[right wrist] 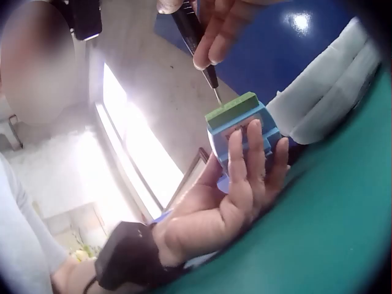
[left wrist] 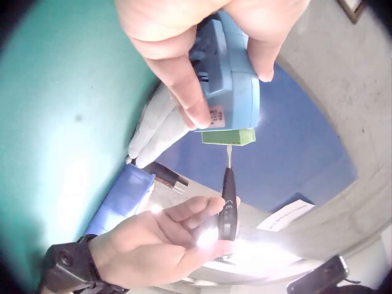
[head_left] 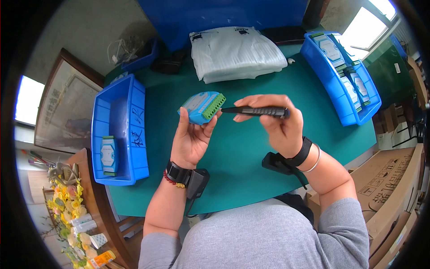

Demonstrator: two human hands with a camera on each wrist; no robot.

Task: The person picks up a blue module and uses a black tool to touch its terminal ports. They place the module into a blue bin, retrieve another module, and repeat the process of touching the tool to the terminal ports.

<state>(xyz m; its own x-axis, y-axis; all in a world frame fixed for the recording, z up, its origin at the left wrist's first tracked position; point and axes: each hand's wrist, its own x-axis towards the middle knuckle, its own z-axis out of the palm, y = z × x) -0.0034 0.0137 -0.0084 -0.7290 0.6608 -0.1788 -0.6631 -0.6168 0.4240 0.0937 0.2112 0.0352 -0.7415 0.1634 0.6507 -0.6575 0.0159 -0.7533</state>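
The left hand (head_left: 192, 140) grips a blue module (head_left: 197, 106) above the table, thumb on one side and fingers on the other. A green terminal strip (head_left: 214, 106) on the module faces right. In the right hand (head_left: 282, 121) a black screwdriver (head_left: 257, 110) is pinched between thumb and fingers, roughly level. Its metal tip meets the green terminal strip (left wrist: 228, 136) in the left wrist view. The right wrist view shows the left hand's fingers (right wrist: 237, 165) wrapped round the module (right wrist: 245, 130), with the screwdriver (right wrist: 195, 37) coming down onto the strip.
On the left a blue bin (head_left: 139, 152) holds one module (head_left: 108, 155). Another blue bin (head_left: 345, 105) at the right holds several modules. A white wrapped package (head_left: 235, 54) lies at the back of the green table (head_left: 233, 179). Cardboard boxes (head_left: 380, 184) stand at the lower right.
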